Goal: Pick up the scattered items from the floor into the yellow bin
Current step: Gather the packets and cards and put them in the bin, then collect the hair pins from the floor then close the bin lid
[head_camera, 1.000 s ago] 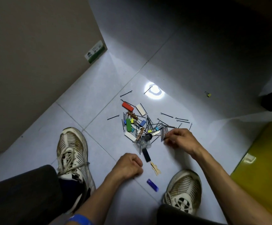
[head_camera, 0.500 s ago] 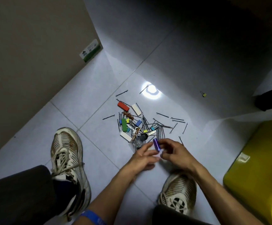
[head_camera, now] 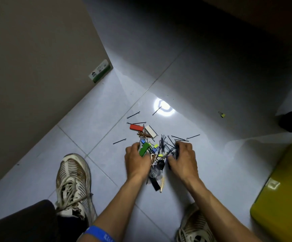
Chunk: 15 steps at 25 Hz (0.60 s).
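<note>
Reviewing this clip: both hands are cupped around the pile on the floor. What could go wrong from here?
1. The left hand and right hand bracket only the middle of the pile; thin hairpins may slip out of such a loose grip when lifted.
2. Outliers lie beyond the scoop: the red block, the white block and a small yellow clip far off could be missed.
3. The yellow bin stands off to the right, so items may drop on the way.
</note>
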Motion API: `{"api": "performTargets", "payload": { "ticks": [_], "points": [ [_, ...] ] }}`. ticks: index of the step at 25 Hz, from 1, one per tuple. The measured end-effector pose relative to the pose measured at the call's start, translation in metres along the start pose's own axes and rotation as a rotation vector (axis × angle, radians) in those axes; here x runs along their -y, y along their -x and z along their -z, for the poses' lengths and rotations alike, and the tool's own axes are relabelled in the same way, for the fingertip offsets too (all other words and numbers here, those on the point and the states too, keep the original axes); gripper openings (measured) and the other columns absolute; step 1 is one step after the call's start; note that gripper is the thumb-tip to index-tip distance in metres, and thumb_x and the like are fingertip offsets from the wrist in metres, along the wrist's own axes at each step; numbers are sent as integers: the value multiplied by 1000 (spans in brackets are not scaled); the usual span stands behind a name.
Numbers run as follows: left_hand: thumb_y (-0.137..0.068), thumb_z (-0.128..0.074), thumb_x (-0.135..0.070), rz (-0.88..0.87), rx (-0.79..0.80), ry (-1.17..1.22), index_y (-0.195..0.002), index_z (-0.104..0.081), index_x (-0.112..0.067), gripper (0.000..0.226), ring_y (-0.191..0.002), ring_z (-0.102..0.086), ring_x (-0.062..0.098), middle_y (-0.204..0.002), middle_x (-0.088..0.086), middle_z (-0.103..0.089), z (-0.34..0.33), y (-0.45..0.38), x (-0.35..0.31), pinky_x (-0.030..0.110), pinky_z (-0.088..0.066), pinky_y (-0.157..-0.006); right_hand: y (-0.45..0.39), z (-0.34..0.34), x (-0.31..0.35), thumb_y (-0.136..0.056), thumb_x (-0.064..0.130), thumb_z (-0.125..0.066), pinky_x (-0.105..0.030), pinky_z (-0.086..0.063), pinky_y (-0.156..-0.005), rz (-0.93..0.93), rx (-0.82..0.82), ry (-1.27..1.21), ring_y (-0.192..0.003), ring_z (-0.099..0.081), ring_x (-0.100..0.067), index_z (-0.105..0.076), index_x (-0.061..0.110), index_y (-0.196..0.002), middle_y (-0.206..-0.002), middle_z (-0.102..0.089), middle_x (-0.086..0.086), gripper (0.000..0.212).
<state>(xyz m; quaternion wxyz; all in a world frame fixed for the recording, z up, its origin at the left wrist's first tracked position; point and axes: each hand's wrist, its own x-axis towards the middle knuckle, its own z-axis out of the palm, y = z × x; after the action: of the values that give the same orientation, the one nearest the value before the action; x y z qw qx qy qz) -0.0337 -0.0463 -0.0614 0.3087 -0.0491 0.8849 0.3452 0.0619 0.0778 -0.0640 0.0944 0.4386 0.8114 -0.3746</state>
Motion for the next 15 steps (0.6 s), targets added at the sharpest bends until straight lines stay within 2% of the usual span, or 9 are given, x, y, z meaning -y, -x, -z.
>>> {"api": "performTargets", "payload": {
  "ticks": [3,6,9,12,15],
  "points": [
    [-88,-58,-29,31,-31,-44,-148,-33,-26,65,-135,-31,26,-148,0,-33,11,-15,-2,39,-29,-113,-6,12,-7,-85,28,-64,-38,-40,-96,-123,-65,-8,-124,-39,-33,-39,14,-138,-140,-36,-10,60],
    [-91,-50,-35,23,112,-107,-152,-22,-34,67,-136,-25,27,-149,-2,-26,2,-15,-15,43,-23,-115,-2,1,9,-85,19,-61,-34,-37,-101,-72,34,-120,-124,-39,-32,-41,14,-135,-144,-32,-7,55],
    [-94,-45,-31,6,234,-36,-152,-23,-36,62,-137,-30,29,-150,1,-28,-20,-7,-30,41,-23,-117,4,-22,35,-88,14,-55,-33,-40,-104,-34,79,-362,-121,-48,-24,-47,21,-132,-138,-42,1,45],
    [-99,-39,-32,36,269,4,-151,-28,-37,54,-137,-30,31,-151,4,-30,-24,-12,-29,41,-22,-116,-1,-29,43,-89,4,-50,-17,-44,-90,-149,130,-680,-114,-57,-12,-55,29,-122,-127,-55,7,42],
    [-100,-41,-29,18,241,33,-145,-39,-33,45,-134,-34,29,-144,6,-37,-26,-10,-22,42,-26,-115,-2,-37,43,-93,-1,-47,-26,-48,-98,-252,169,-857,-113,-62,-15,-58,19,-127,-123,-65,-1,41]
  ]
}}
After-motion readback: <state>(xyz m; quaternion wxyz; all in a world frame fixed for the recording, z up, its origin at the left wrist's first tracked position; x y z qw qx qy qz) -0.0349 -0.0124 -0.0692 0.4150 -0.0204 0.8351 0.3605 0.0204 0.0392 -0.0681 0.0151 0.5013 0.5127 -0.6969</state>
